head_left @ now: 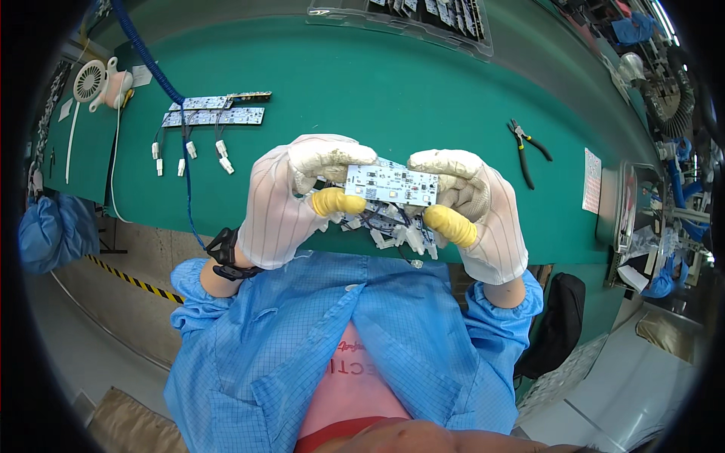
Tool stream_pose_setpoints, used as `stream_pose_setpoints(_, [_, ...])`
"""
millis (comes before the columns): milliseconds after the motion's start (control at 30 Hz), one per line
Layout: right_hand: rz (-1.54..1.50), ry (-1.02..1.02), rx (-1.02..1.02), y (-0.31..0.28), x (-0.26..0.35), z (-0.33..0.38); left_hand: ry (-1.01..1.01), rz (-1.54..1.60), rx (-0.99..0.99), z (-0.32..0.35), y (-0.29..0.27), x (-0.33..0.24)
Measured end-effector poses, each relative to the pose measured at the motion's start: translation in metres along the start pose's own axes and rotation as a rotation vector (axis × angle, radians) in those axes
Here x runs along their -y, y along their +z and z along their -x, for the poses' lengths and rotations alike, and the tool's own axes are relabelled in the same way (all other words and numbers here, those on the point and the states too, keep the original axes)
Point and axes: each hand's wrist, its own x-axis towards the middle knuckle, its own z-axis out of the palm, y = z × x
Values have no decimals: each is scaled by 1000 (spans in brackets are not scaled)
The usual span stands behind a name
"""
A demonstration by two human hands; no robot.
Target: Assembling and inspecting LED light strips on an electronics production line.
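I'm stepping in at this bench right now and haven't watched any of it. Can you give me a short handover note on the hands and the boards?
Left hand: gloved, gripping the left end of a small white circuit board, thumb in a yellow finger cot.
Right hand: gloved, gripping the right end of the same board.
Below the held board: a bunch of boards with wires and white connectors, at the edge of the green mat.
Set down: wired boards at far left; pliers to the right; a clear tray at the far edge.
Left, by the look of it: the bunch under the hands.
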Motion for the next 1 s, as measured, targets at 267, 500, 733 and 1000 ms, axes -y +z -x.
stream_pose_setpoints(267, [149,-32,7,-1,4,-1,53,120,-5,1,-1,1])
stream_pose_setpoints(500, [55,-43,-22,-1,0,3,132,90,107,0,-6,7])
stream_pose_setpoints(733, [12,70,-30,2,13,1,123,76,31,-1,1,-2])
stream_pose_setpoints(1000, [-157,234,80,-9,-8,-8,478,-865,169,7,-16,12])
